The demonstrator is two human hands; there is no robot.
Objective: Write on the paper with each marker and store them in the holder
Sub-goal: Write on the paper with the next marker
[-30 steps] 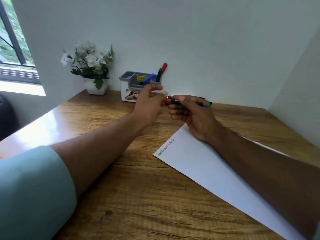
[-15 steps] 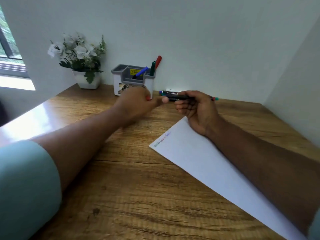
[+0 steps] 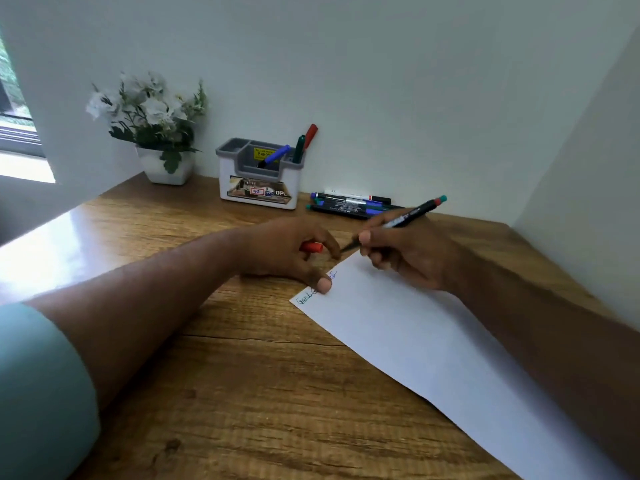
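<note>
our right hand point(image 3: 408, 252) grips the marker point(image 3: 403, 220) slanted, tip down-left at the paper point(image 3: 433, 344) edge, tail up-right, while our left hand point(image 3: 287, 251) holds its red cap point(image 3: 311, 247)

free: bare desk point(image 3: 242, 393) front-left | blocked: holder point(image 3: 259, 174), loose markers point(image 3: 349, 202), plant point(image 3: 162, 133) along wall

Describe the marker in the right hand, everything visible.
The marker is slim, with a black barrel, white print along it and a red-and-teal band at its rear end. It is uncapped and tilted, rear end up to the right, dark tip down at the far corner of the paper. The right hand pinches it near the tip. Whether the tip touches the sheet cannot be told.
</note>
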